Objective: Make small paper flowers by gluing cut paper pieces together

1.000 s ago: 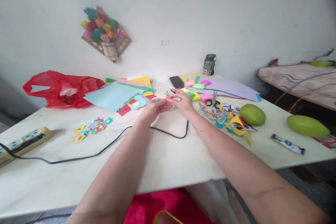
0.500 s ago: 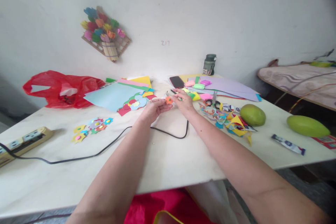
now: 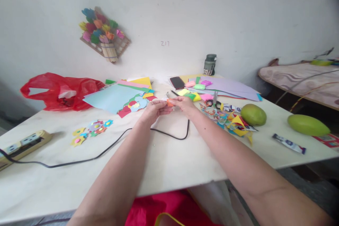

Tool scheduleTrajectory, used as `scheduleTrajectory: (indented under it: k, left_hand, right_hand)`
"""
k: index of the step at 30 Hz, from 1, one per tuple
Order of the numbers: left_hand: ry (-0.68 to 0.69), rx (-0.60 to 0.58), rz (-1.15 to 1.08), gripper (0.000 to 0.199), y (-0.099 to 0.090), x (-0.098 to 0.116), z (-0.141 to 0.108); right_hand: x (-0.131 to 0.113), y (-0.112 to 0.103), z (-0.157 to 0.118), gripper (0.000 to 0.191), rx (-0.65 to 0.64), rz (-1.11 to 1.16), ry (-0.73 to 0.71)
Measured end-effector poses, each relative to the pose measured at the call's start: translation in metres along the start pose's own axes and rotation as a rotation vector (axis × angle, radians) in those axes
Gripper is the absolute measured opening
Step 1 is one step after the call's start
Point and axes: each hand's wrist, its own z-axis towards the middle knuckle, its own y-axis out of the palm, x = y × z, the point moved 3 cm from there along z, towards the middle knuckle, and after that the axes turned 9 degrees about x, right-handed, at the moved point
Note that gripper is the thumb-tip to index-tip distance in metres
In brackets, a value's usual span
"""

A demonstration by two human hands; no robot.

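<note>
Over the middle of the table, my left hand (image 3: 159,107) holds a small orange paper piece (image 3: 169,103), its fingers closed at the piece's left side. My right hand (image 3: 183,105) pinches the same piece from the right. Fingers partly cover the piece, so its full shape is hidden. Just behind the hands lies a thin black stick-like item (image 3: 174,93). To the left are a paper flower collage (image 3: 136,103) and several small cut-paper flowers (image 3: 96,126) with coloured centres. Scissors (image 3: 214,102) with black handles lie right of my right hand.
A black cord (image 3: 106,150) crosses the table from the power strip (image 3: 26,144). Paper scraps (image 3: 237,123), a green mango (image 3: 253,114) and a glue tube (image 3: 288,143) lie at the right. A phone (image 3: 177,83), soft clay packs (image 3: 199,87) and a red bag (image 3: 63,88) are behind.
My right hand has come down and in, its fingertips now on the orange paper piece. My left hand stays nearly where it was. The whole view has shifted slightly.
</note>
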Motion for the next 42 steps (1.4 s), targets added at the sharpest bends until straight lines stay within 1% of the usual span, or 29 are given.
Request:
scheduleTrajectory:
  k: [3, 8, 14, 19, 22, 24, 28, 32, 39, 42]
  left_hand:
    - [0.004, 0.002, 0.016, 0.015, 0.0012, 0.0004, -0.0007]
    - [0.015, 0.000, 0.035, 0.016, 0.0018, 0.0004, -0.0006]
    - [-0.013, 0.043, 0.036, 0.010, -0.0008, -0.0014, 0.0008]
    - [-0.004, 0.037, 0.029, 0.010, -0.0015, -0.0018, 0.0019]
    - [-0.012, 0.028, 0.033, 0.012, -0.0017, -0.0025, 0.0026]
    - [-0.015, 0.012, 0.042, 0.015, -0.0014, -0.0028, 0.0028]
    - [-0.015, -0.005, 0.058, 0.018, -0.0002, -0.0028, 0.0027]
    - [-0.015, -0.009, 0.054, 0.017, 0.0014, -0.0033, 0.0019]
    - [-0.030, -0.026, 0.049, 0.016, 0.0069, -0.0035, -0.0043]
    - [-0.031, -0.035, 0.044, 0.018, 0.0076, -0.0018, -0.0057]
  right_hand:
    - [0.0033, 0.0013, 0.0012, 0.026, 0.016, 0.021, 0.007]
    - [0.0071, 0.0023, 0.0050, 0.024, 0.032, 0.034, -0.043]
    - [0.0021, -0.0004, 0.0014, 0.030, 0.004, 0.064, 0.058]
    - [-0.0008, -0.0030, -0.0010, 0.021, 0.025, 0.038, 0.073]
    - [-0.0007, -0.0033, -0.0004, 0.016, 0.054, 0.014, 0.042]
    - [-0.0005, -0.0031, 0.0012, 0.014, 0.062, -0.003, -0.006]
    - [0.0020, -0.0023, 0.0056, 0.012, 0.044, -0.029, -0.105]
    - [0.0062, -0.0007, 0.0085, 0.014, 0.015, -0.061, -0.150]
    - [0.0079, 0.0030, 0.0064, 0.015, -0.025, -0.030, -0.128]
    - [0.0087, 0.0038, 0.0072, 0.016, -0.050, -0.001, -0.130]
